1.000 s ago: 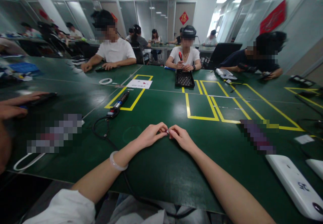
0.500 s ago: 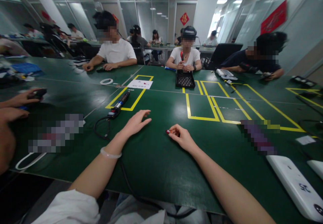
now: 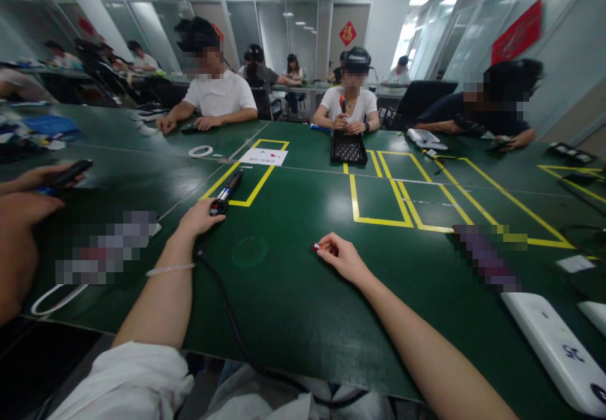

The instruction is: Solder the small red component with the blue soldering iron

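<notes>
My left hand [image 3: 201,216] reaches the near end of a black cylindrical tool [image 3: 231,186] with a blue and silver band and a little red. Its thumb and fingers close around that end, partly hiding it. The tool lies slanted on the green table [image 3: 284,312], partly inside a yellow tape outline. My right hand [image 3: 343,257] rests near the table's middle, closed in a pinch on a small red piece [image 3: 315,247] with a pale part. Its fingers hide most of that piece, so its kind does not show.
A black cable [image 3: 231,319] runs from beside my left wrist over the table's near edge. A white sheet [image 3: 262,156] lies beyond the tool. At right lies a white power bank-like device [image 3: 552,344]. A co-worker opposite has a black tray [image 3: 349,148]; another person's hands are at left.
My left hand has moved left from above the table and closed on the near end of the cylindrical tool. My right hand holds its pinch in nearly the same place.
</notes>
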A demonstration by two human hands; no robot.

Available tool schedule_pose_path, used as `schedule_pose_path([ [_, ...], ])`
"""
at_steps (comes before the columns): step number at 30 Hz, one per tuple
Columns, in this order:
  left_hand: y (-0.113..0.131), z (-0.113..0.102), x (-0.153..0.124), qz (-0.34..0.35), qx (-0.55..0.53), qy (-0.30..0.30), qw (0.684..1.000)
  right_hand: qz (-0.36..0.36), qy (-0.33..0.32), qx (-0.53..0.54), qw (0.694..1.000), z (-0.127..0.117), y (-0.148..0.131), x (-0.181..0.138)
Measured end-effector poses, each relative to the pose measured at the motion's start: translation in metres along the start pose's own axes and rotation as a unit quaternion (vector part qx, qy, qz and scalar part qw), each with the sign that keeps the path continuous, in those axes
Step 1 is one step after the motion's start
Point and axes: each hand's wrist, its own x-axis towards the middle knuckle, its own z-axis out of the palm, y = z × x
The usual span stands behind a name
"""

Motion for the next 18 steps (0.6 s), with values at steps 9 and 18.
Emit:
schedule_pose_path([
  [9,0.052,0.007,-0.015,0.038,0.020,0.030,0.999,-0.004,0.003,-0.014,1.000,0.002,0.001,0.001],
  [18,0.147,0.018,-0.062,0.186,-0.040,0.013,0.982,-0.006,0.022,-0.019,1.000,0.001,0.000,0.001],
])
